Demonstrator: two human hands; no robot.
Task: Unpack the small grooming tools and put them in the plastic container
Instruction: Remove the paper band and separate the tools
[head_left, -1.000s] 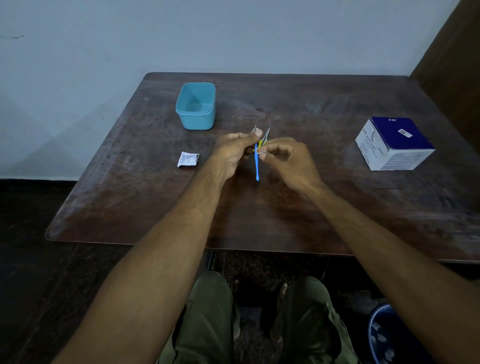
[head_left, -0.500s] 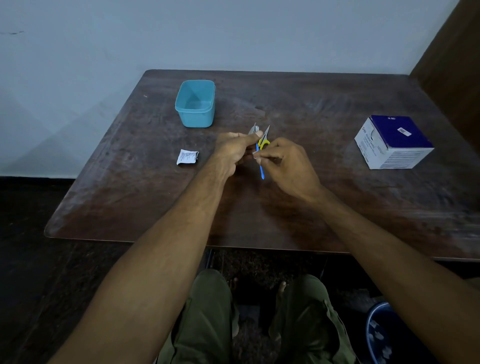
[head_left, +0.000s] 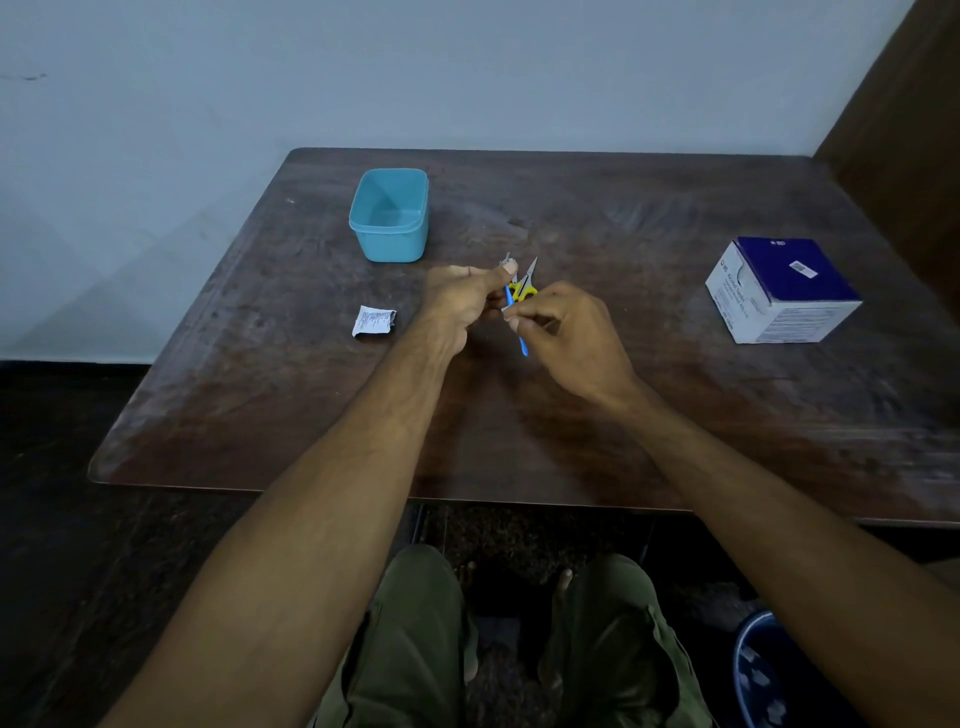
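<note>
A folded paper slip (head_left: 373, 321) lies left on the table (head_left: 260, 405); the teal plastic container (head_left: 388, 214) behind it looks empty. The left hand (head_left: 460, 301) pinches the grooming tools (head_left: 521, 291) mid-table, the right hand (head_left: 569, 332) grips their blue stick, now tilted further. A blue-white box (head_left: 782, 288) sits right

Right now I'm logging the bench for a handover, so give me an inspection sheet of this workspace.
Surface: dark wooden table, worn.
Job's things: teal plastic container, far left, looks empty; small grooming tools bunched between both hands.
Clutter: white sachet; blue-and-white box, right.
Grips: left hand and right hand both pinch the tools.
Cables: nothing seen.
Surroundings: pale wall; dark bin on the floor.
</note>
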